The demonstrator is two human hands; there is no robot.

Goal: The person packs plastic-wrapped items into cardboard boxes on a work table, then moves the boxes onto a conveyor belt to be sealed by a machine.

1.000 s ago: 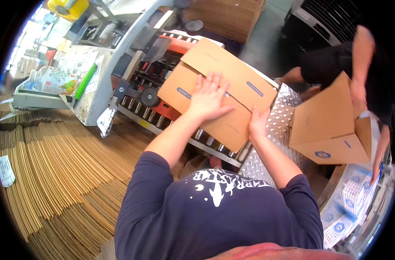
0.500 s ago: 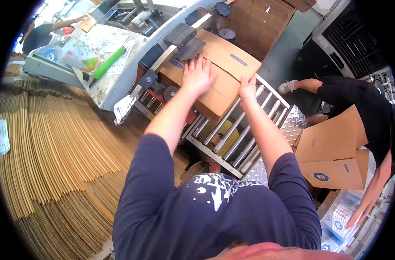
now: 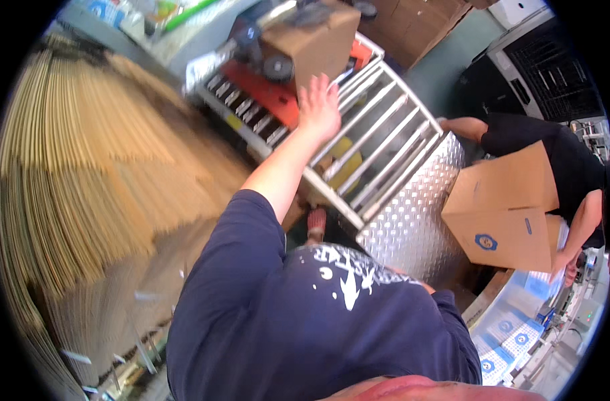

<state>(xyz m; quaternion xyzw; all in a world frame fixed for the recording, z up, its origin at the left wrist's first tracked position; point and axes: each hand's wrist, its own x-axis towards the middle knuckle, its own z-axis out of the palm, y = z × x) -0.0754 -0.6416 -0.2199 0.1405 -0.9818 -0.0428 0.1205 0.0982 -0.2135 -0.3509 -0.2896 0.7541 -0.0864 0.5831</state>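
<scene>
My left hand [image 3: 320,110] reaches forward with fingers stretched and spread. It is just behind the near side of a brown cardboard box [image 3: 321,48]; whether the fingertips touch it I cannot tell. The box sits in the taping machine, its lower left side beside a dark round wheel [image 3: 277,67]. Below the hand, the metal roller conveyor [image 3: 378,137] shows its bare rollers. My right arm hangs at my side, with its hand out of view.
Stacks of flat cardboard [image 3: 84,220] fill the left. At the right a co-worker [image 3: 545,144] bends over an open cardboard box [image 3: 499,207], near blue-and-white packs [image 3: 512,341]. A diamond-plate metal sheet [image 3: 415,207] adjoins the conveyor's end. A dark cooler-like unit [image 3: 552,63] stands beyond.
The box has moved forward, deeper into the machine. My left hand has come off its top; my right hand has left its side and gone out of view. The co-worker's arm has shifted toward the open box.
</scene>
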